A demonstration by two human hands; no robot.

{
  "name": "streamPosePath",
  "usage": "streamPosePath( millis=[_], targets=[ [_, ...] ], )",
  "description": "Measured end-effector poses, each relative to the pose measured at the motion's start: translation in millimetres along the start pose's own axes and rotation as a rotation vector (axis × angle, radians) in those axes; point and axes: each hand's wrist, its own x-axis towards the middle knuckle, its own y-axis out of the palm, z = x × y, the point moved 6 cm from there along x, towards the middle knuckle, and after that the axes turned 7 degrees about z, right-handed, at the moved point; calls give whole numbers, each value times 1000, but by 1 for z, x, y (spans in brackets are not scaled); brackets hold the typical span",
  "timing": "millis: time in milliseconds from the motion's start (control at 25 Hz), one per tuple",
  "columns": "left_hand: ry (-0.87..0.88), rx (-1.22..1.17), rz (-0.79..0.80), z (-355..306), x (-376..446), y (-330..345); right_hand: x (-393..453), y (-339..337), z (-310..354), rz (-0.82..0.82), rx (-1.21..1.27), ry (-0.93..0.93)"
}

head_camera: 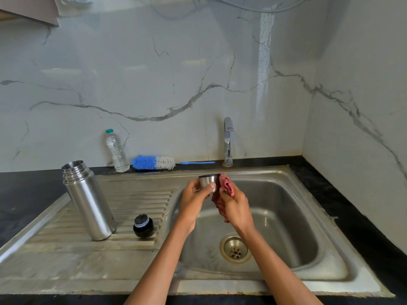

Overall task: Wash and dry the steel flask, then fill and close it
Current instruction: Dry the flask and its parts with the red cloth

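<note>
1. Over the sink basin (pixel 286 194), the left hand (pixel 193 199) grips the steel cap (pixel 208 180); the right hand (pixel 236 205) pinches a red cloth (pixel 225 186) against it.
2. On the drainboard (pixel 66 249), the open steel flask (pixel 88 201) stands beside its black stopper (pixel 143 225).
3. Behind: water bottle (pixel 116 150), bottle brush (pixel 154 162), tap (pixel 228 139).

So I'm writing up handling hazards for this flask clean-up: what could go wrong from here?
The left hand holds the steel cup only at its rim end above the sink basin while the right hand works the red cloth; it could slip and drop. The open flask stands on the ridged drainboard, where a nudge might tip it.
</note>
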Motion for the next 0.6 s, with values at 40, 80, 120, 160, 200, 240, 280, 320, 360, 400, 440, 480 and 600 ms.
streamPosePath(
  millis=[40,80,120,160,200,240,280,320,360,400,440,480,600],
  targets=[
    [-18,-56,57,-1,-2,5,2,-2,-1,-8,133,31],
    [-32,-103,86,-3,-4,8,4,-3,-2,-4,228,50],
    [-42,-146,85,-4,-5,10,4,-3,-2,9,281,53],
    [-47,-180,66,-4,-5,8,3,-1,-1,19,284,39],
    [-48,-209,43,-4,-5,6,1,2,1,30,267,26],
    [-46,-231,17,-4,-3,2,-1,6,2,35,219,8],
    [-47,-242,-9,-3,-1,-2,-2,8,3,41,160,-5],
    [-45,-232,-34,-1,0,-6,-5,9,4,45,90,-13],
    [-36,-214,-52,0,0,-7,-6,9,5,41,26,-26],
    [-21,-184,-56,-1,-1,-6,-8,9,7,37,-31,-56],
    [-9,-147,-53,-2,-2,-2,-9,8,10,33,-72,-95],
    [-2,-110,-47,-2,-3,2,-8,7,11,32,-101,-118],
    [-17,-75,-48,-1,-6,6,-6,8,8,62,-122,-99]
  ],
)
